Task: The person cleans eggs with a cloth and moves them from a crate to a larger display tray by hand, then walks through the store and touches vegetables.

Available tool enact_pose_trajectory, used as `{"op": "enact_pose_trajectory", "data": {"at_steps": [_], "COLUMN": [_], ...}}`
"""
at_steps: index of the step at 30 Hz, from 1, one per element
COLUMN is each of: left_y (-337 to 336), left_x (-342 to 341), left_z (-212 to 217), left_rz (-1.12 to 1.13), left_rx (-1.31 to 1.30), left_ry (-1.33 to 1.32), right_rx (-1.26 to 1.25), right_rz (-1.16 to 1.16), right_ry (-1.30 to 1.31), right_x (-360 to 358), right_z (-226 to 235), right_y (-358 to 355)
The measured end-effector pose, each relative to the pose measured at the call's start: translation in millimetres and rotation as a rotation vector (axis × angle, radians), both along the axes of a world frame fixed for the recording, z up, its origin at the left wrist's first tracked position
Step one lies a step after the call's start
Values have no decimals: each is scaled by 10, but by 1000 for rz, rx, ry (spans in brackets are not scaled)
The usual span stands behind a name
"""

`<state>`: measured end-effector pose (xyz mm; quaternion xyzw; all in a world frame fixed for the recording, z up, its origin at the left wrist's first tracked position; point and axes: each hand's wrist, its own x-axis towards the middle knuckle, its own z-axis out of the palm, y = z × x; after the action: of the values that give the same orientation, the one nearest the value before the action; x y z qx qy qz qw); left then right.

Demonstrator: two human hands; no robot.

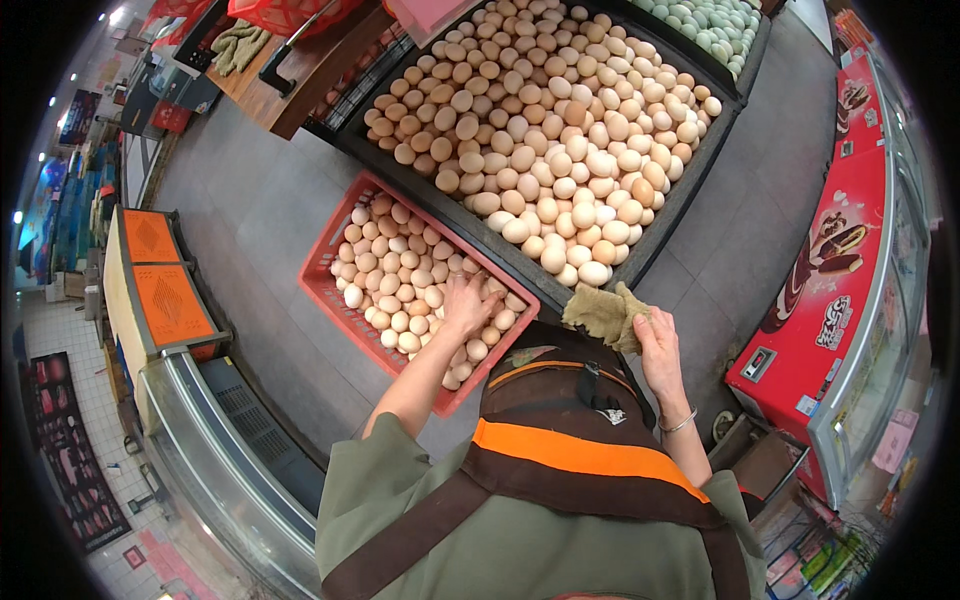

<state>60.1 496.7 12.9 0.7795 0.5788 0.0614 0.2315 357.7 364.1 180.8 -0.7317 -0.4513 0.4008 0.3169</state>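
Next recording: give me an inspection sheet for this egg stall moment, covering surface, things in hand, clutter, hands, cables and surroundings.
Surface: grey tiled floor; large black display bin heaped with tan eggs.
Things in hand: red crate of eggs on the floor; olive cloth.
Clutter: gloves on a wooden counter.
Hands: left hand reaches into the crate, resting on eggs; right hand has its grip on the cloth.
Cables: nothing seen.
Surroundings: red freezer chest at right; glass counter at left; pale green eggs beyond.
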Motion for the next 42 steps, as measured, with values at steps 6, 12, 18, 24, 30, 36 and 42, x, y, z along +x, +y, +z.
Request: {"op": "enact_pose_trajectory", "data": {"at_steps": [6,12,18,24,30,36,42], "left_y": [33,-72,-431,-637,-662,-583,-489], "left_x": [104,85,77,358,539,797,912], "left_z": [-78,177,908,1252,1344,1465,1599], "left_rz": [-19,397,398,382,514,489,559], "left_rx": [63,-389,-1235,-1213,-1300,-1157,-1081], "left_ry": [-18,-473,-1892,-1883,-1860,-1737,-1638], "right_rx": [107,58,259,496,437,240,374], "right_rz": [-76,-74,407,566,301,-42,171], "right_ry": [538,899,537,128,346,1000,827], "right_x": [-82,-133,-339,-813,-752,-534,-449], "right_z": [33,-125,-33,140,57,-72,-61], "right_y": [21,69,336,531,512,594,457]}}
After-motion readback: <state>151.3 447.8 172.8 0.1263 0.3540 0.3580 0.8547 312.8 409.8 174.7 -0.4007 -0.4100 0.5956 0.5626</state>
